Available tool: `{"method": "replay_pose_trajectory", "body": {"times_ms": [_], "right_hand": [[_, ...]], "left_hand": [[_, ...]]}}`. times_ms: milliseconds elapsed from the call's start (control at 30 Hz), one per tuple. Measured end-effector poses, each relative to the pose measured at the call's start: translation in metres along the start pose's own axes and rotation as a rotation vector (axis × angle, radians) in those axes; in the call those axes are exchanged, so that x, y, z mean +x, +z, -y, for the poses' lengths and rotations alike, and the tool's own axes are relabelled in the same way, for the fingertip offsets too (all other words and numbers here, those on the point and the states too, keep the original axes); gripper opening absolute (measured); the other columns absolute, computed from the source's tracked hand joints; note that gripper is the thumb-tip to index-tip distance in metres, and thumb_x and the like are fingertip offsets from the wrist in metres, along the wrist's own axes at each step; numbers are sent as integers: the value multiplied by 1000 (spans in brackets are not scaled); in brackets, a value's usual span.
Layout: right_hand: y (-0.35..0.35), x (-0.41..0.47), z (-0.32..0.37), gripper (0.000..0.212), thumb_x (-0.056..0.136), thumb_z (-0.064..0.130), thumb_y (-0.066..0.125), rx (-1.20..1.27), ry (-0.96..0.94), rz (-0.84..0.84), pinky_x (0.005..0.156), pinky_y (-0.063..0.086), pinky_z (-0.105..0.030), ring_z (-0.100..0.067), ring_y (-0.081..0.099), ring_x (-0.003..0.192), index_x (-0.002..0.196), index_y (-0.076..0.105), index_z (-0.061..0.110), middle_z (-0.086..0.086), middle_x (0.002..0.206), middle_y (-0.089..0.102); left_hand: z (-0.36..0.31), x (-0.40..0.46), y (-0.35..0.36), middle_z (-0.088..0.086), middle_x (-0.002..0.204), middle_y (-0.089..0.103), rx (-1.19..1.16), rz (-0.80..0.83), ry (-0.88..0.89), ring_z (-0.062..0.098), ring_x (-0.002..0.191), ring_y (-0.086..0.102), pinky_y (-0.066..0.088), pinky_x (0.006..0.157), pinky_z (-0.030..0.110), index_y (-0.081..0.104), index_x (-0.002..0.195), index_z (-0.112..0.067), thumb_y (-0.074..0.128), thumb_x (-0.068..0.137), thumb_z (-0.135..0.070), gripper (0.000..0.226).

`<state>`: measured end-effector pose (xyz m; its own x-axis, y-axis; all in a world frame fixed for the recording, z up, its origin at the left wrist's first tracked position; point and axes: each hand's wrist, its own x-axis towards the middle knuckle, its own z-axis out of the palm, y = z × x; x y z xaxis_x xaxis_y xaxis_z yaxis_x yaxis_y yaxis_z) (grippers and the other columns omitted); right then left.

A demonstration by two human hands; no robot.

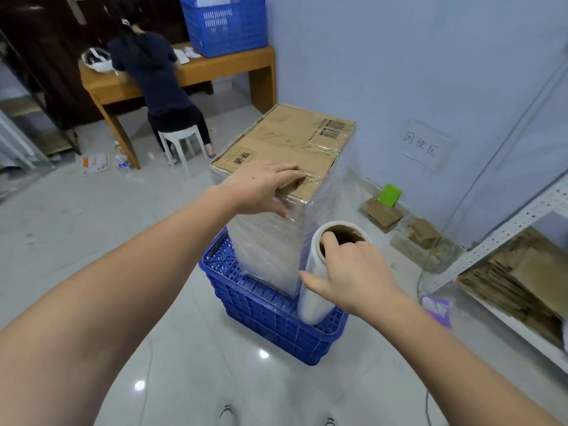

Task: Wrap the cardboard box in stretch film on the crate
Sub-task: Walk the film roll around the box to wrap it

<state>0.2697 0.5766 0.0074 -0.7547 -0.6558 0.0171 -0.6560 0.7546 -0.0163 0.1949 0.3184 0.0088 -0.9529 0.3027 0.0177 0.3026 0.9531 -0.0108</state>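
1. The cardboard box (285, 139) stands upright on an upturned blue crate (270, 305) on the tiled floor. Its 2 visible sides already carry clear film, while its top is bare cardboard with old tape.
2. The left hand (261, 187) lies on the near top corner of the box, fingers fairly straight on top and the thumb down over the filmed edge; it presses and steadies rather than grasps.
3. The right hand (353, 272) holds the stretch film roll (319, 278), fingers hooked into the cardboard core at the top, thumb out along the roll's side. The roll stands upright just beside the box's near right corner, its lower end on the crate.
4. Handling, as a judgement: the box looks stiff but tall for its footing, so it could tip or turn under the film's pull; pressing down on the top corner seems the sound hold. The film is thin, clingy and slippery, so the rigid core is the place to grip.
5. Around it: flattened cardboard (387, 215) lies on the floor by the wall, and a white shelf (507, 229) holding more cardboard stands to the right, both narrowing the way round the far side. Another person (153, 72) sits at a wooden table (227, 67) well apart, with a second blue crate (224, 24) on it.
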Motion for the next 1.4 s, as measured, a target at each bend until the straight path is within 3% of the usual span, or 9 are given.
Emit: {"method": "replay_pose_trajectory", "body": {"times_ms": [100, 333, 533, 667, 767, 833, 967, 1233, 1400], "right_hand": [[0, 11, 20, 59, 87, 78, 36, -126, 91, 23, 50, 36, -32, -18, 49, 56, 83, 43, 19, 4, 64, 51], [10, 29, 51, 26, 90, 28, 52, -21, 444, 57, 55, 34, -32, -23, 51, 60, 72, 36, 20, 5, 61, 45], [12, 41, 64, 66, 75, 85, 45, -179, 531, -3, 43, 31, -28, -14, 47, 47, 67, 42, 20, 6, 54, 50], [14, 37, 64, 59, 84, 75, 48, -193, 450, 5, 48, 27, -30, -19, 44, 55, 64, 31, 22, 6, 56, 41], [19, 26, 73, 46, 85, 63, 54, -218, 350, -53, 52, 24, -30, -24, 44, 59, 69, 39, 22, 4, 56, 44], [19, 23, 80, 50, 74, 58, 69, -281, 240, -55, 48, 11, -27, -23, 37, 50, 63, 37, 21, 2, 48, 45], [10, 25, 87, 68, 48, 50, 87, -199, 114, -136, 52, -1, -19, -19, 22, 42, 54, 26, 23, 9, 45, 16], [25, 35, 114, 44, 53, 48, 88, -80, -143, -165, 47, 33, -25, -18, 25, 48, 53, 55, 19, 3, 39, 46], [19, 32, 116, 44, 57, 49, 86, -96, -203, -140, 54, 26, -23, -16, 29, 49, 55, 53, 21, 5, 42, 46]], "left_hand": [[31, 0, -1, -1, 170, 25, -10, -2, 99, 24, 152, 29, 26, 122, 43, 26, 161, -37, 77, 73, -72, 107], [90, 3, 13, 1, 174, 6, 46, 22, 167, 25, 160, 6, 9, 129, 47, 6, 165, -35, 32, 77, -100, 112], [92, 4, 23, 2, 173, 5, 50, -10, 176, 25, 160, 6, 9, 130, 47, 3, 165, -33, 24, 81, -98, 109], [90, 8, 24, 4, 174, 5, 82, 8, 156, 27, 160, 6, 9, 129, 46, 3, 165, -30, 21, 83, -95, 106], [85, 10, 22, 5, 173, 7, 81, 8, 139, 29, 159, 9, 11, 129, 47, 5, 165, -29, 22, 84, -94, 105], [75, 12, 20, 6, 173, 9, 79, 12, 116, 30, 159, 10, 11, 128, 47, 7, 165, -28, 24, 86, -93, 104], [45, 15, 21, 8, 173, 10, 85, 13, 78, 32, 158, 11, 11, 128, 48, 9, 165, -27, 20, 85, -93, 104], [39, 2, 27, 6, 173, 7, 75, 6, 51, 30, 159, 8, 9, 128, 47, 6, 165, -28, 24, 86, -92, 103], [37, 2, 27, 6, 173, 8, 66, -5, 53, 30, 159, 9, 10, 128, 48, 8, 165, -29, 26, 86, -92, 103]]}}
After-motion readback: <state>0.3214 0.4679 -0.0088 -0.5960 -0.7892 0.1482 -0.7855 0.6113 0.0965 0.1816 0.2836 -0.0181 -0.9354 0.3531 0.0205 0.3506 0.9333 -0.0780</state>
